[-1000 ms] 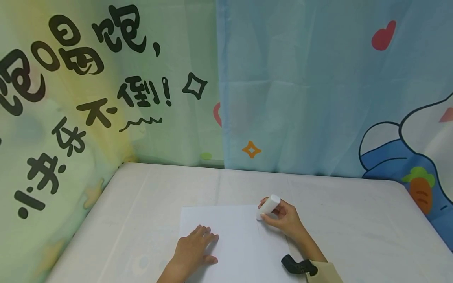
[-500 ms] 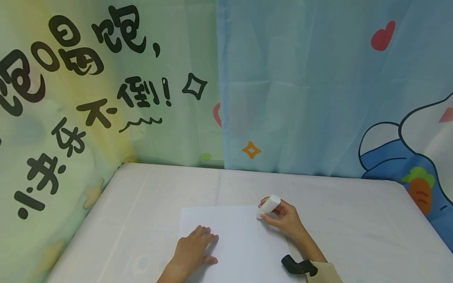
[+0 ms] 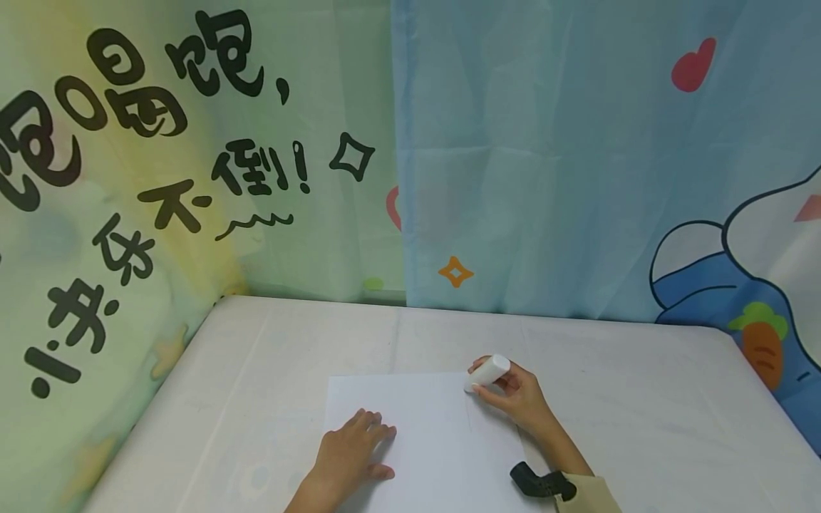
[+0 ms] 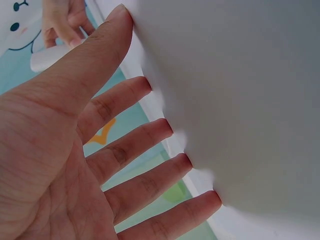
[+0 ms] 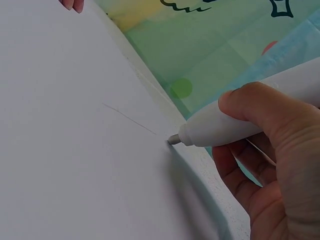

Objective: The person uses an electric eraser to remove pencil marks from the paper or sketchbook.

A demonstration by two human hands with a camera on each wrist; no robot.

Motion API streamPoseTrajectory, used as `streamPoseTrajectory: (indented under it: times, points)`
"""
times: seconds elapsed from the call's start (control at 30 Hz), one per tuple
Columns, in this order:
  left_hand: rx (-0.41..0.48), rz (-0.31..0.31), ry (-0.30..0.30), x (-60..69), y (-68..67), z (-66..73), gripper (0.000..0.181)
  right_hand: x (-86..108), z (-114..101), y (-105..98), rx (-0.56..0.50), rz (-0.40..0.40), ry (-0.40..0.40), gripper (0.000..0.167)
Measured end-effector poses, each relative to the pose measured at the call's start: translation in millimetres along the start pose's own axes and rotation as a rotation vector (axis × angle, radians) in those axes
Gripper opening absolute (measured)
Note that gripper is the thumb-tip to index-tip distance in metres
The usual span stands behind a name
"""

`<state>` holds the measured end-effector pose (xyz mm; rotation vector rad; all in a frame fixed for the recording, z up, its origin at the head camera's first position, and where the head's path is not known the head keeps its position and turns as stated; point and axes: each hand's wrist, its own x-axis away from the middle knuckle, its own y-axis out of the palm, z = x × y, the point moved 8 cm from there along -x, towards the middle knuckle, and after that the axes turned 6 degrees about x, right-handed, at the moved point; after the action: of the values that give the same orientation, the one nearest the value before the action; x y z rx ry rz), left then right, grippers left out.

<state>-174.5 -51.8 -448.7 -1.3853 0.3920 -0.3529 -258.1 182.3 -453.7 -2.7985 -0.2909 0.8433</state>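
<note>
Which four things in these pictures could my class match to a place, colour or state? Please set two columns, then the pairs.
1. pen
2. left grip
3. paper
4. printed carrot

A. orange with a green top
B. held in the right grip
C. spread out, touching the paper
D. marked with a thin line

Pairs: 1-B; 2-C; 3-D; 4-A
</note>
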Motion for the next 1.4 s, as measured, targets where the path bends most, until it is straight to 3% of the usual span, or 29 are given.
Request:
streamPoseTrajectory:
  times: [0.6, 1.13, 1.4]
  points:
    - [-0.013, 0.028, 0.019, 1.1, -1.1, 0.8, 0.055, 0.2, -1.3, 0.6, -0.004, 0.003, 0.009, 0.037]
    - [0.021, 0.008, 0.017, 0.3, -0.3, 0.8, 0.055, 1.7, 1.1, 0.1, -0.008, 0.003, 0.061, 0.037]
    - [-0.002, 0.005, 0.014, -0.3, 0.3, 0.3, 0.055, 1.6, 1.2, 1.0, -0.024, -0.01, 0.043, 0.038]
